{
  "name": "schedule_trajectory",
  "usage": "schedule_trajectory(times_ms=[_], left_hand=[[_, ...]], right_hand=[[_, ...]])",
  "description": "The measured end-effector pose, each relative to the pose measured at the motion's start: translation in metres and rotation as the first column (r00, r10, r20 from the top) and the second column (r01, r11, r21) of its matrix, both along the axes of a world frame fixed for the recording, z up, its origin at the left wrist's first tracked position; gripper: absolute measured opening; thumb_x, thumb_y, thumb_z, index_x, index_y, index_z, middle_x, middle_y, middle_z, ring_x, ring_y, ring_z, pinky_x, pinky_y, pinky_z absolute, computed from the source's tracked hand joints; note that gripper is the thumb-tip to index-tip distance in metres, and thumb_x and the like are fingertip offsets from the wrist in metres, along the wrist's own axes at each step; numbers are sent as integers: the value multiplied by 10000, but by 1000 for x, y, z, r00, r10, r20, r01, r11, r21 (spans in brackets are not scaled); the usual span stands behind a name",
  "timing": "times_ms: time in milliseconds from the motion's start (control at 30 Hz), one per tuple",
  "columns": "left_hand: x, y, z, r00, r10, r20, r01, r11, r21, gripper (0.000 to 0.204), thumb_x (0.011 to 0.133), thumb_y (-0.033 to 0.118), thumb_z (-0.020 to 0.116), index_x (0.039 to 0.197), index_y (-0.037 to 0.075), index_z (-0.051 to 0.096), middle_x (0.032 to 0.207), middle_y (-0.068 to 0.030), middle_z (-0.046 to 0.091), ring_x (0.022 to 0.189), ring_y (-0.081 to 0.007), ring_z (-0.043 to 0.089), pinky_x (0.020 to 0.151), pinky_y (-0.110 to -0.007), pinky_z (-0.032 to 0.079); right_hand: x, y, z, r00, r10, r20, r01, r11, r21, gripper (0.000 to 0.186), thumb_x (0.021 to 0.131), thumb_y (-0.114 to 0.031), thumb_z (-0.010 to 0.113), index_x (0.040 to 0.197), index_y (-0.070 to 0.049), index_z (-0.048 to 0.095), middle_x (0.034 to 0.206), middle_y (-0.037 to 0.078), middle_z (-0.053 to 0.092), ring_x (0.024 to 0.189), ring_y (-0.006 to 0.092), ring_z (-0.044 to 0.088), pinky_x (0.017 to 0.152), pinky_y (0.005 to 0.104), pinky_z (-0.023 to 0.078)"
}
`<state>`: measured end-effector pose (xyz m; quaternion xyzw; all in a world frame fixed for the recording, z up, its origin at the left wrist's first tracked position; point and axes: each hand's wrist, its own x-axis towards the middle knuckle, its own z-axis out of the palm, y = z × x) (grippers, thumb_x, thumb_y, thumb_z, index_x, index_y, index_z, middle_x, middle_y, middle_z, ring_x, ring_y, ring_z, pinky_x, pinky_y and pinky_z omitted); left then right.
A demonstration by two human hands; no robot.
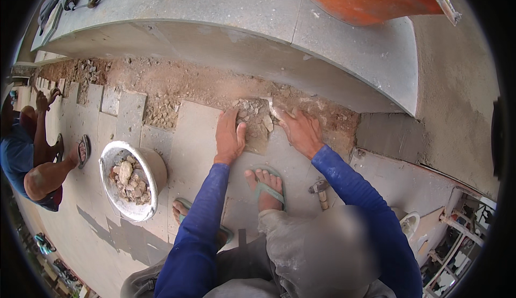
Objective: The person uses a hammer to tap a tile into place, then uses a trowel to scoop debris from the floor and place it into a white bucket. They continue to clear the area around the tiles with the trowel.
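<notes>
Far left, a co-worker in a blue shirt (19,150); then a round whitish bucket (156,163) of broken stone (129,178). Here's the left hand (230,139), fingers together, thumb apart, gripping nothing visible, right beside a grey heap of crumbled rubble (252,116) between both hands, long axis pointing away from the person. A thin pale strip (270,103) separates the rubble from the farther right hand (301,131); whether that's pinching it, can't tell!

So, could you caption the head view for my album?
Left hand and right hand flank rubble; a bucket of stones and a hammer sit on paving nearby.
</notes>
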<state>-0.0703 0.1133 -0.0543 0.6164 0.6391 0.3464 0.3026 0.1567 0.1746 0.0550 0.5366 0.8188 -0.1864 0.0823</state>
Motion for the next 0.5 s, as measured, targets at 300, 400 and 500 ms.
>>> schedule_trajectory(times_ms=[300,400,500], left_hand=[[50,4,-1,942,227,-246,-223,974,46,645,1048,402,424,1502,-50,348,1536,-249,397,1490,-421,275,1230,-524,149],[56,-1,-5,983,186,-2,-185,980,70,632,1036,355,446,1504,-56,344,1551,-251,378,1491,-423,271,1230,-544,135],[72,1,3,967,243,77,-249,965,86,641,1054,382,395,1510,-64,329,1565,-265,351,1495,-431,257,1229,-542,135]], right_hand=[[16,-34,1,976,-193,100,195,981,-13,527,921,-155,582,1444,-156,524,1239,312,599,1018,437,677,865,491,563],[11,-32,15,958,-287,24,288,957,-23,516,938,-163,568,1451,-155,514,1194,304,609,989,439,682,854,496,559],[20,-50,-8,941,-339,-9,339,939,53,485,973,-232,567,1452,-169,518,1088,284,622,934,437,677,798,521,542]])
